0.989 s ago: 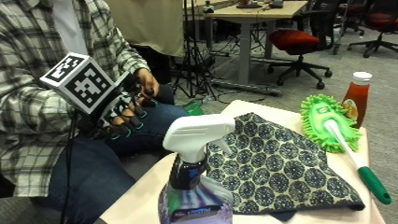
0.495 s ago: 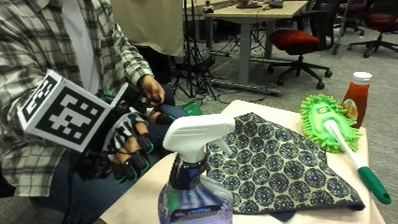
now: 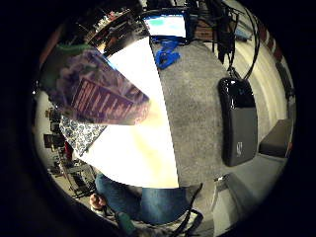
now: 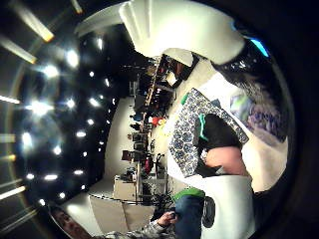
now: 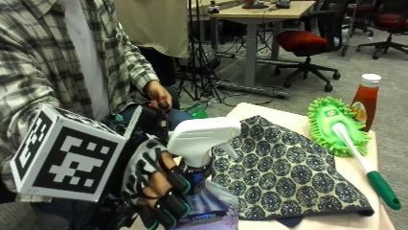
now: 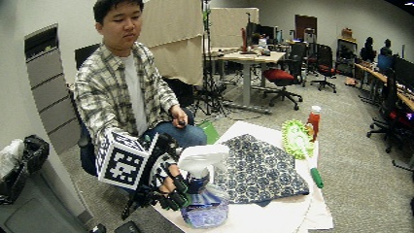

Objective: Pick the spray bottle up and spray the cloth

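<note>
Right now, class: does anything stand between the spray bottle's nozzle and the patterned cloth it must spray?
Nothing visible does. The gloved hand grips the bottle at its neck, and the nozzle points toward the cloth, which lies right beside it on the table. The duster and sauce bottle sit beyond the cloth.
</note>
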The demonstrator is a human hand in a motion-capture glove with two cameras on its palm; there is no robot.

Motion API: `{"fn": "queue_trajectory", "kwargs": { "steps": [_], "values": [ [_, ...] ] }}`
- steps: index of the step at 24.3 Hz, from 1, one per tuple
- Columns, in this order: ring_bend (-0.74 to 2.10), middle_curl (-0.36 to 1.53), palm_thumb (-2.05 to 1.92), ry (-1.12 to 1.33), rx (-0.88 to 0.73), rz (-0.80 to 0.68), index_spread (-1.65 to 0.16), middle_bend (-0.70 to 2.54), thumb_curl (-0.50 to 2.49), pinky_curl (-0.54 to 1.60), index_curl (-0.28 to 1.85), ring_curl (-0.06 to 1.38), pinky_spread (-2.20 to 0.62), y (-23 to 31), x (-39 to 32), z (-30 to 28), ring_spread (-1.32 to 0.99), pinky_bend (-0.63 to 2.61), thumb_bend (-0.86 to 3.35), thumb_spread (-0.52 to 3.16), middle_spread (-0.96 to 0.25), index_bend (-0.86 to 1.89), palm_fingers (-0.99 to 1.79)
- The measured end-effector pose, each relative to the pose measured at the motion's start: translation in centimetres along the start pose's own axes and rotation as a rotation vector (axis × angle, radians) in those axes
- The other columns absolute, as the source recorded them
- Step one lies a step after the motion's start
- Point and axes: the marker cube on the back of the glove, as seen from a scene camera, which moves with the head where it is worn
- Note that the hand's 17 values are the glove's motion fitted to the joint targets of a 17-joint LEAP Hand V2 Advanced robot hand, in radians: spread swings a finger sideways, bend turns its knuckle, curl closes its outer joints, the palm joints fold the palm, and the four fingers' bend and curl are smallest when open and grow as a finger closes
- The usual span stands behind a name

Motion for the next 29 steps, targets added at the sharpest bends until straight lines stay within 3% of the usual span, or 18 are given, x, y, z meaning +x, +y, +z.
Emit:
{"fn": "queue_trajectory", "kwargs": {
  "steps": [7, 15, 21, 29],
  "values": [
    [0.42, 0.27, 0.70, -0.086, 0.030, -0.111, -0.21, 0.27, 0.36, 0.23, 0.24, 0.22, 0.14, -2.1, 0.6, 0.3, 0.07, 0.23, 0.21, 1.10, 0.05, 0.18, 0.27],
    [0.47, 0.32, 0.83, -0.309, 0.110, -0.149, -0.25, 0.35, 0.42, 0.23, 0.29, 0.24, 0.06, -3.9, 1.7, 0.7, -0.06, 0.18, 0.18, 0.99, -0.06, 0.23, 0.80],
    [0.54, 0.37, 0.91, -0.393, 0.041, -0.189, -0.25, 0.38, 0.47, 0.27, 0.31, 0.30, 0.01, -5.3, 1.4, 1.2, -0.13, 0.25, 0.13, 0.79, -0.09, 0.15, 1.10],
    [0.58, 0.43, 1.01, -0.431, -0.059, -0.211, -0.24, 0.44, 0.56, 0.33, 0.39, 0.38, -0.02, -7.1, 0.7, 1.4, -0.17, 0.26, 0.08, 0.48, -0.12, 0.24, 1.20]
  ]
}}
